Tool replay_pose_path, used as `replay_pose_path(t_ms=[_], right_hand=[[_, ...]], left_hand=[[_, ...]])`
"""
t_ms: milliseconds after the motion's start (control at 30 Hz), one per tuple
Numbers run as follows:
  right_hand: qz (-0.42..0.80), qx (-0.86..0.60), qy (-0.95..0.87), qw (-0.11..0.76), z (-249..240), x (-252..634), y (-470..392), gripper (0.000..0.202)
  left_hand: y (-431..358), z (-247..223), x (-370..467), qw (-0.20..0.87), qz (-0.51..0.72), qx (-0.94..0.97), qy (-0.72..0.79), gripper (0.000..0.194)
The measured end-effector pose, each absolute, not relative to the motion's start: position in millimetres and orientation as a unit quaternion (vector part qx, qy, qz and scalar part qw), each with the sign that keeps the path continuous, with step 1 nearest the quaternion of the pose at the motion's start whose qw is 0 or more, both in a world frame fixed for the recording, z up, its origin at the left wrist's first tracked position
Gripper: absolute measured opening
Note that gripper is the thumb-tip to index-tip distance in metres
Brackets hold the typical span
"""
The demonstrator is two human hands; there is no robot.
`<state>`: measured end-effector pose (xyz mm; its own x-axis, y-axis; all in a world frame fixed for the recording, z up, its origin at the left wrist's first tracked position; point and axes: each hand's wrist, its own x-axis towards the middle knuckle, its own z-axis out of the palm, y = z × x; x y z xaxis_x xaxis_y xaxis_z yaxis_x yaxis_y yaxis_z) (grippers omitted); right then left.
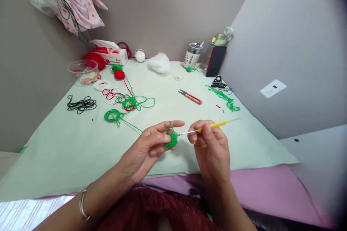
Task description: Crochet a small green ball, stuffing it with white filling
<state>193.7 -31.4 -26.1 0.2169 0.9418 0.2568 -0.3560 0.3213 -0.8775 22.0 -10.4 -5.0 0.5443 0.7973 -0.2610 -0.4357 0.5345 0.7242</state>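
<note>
Between the thumb and fingers of my left hand (151,139) is a small rounded piece of green crochet (171,141). My left index finger points out to the right with a strand of green yarn (132,125) looped over it; the strand runs back to a loose green coil (113,116) on the table. My right hand (211,144) grips a crochet hook (214,125) by its yellow handle. The hook's thin metal end reaches left to the edge of the crochet, where a bit of green yarn meets its tip.
Orange-handled thread snips (190,96) lie beyond my hands. Tangled black cord (81,104), a red yarn ball (119,74) and a clear tub (84,72) are on the left. White stuffing (159,63), a pen holder (192,56), a phone (216,61) and green yarn scraps (223,97) are farther back.
</note>
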Motion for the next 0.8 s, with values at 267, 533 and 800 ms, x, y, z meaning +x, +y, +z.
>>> replay_pose_path(t_ms=[267, 533, 800], right_hand=[[0.359, -0.401, -0.538, 0.649, -29.3, 190.7, -38.9, 0.015], [0.417, -0.381, -0.479, 0.672, -25.8, 192.1, -33.9, 0.021], [0.207, -0.433, -0.622, 0.619, -24.6, 190.6, -49.0, 0.025]], left_hand=[[-15.4, -11.3, 28.5, 0.695, 0.429, 0.468, 0.337, 0.043], [-15.1, -14.1, 22.5, 0.67, 0.427, 0.487, 0.363, 0.033], [-18.0, -12.4, 24.3, 0.598, 0.456, 0.517, 0.409, 0.029]])
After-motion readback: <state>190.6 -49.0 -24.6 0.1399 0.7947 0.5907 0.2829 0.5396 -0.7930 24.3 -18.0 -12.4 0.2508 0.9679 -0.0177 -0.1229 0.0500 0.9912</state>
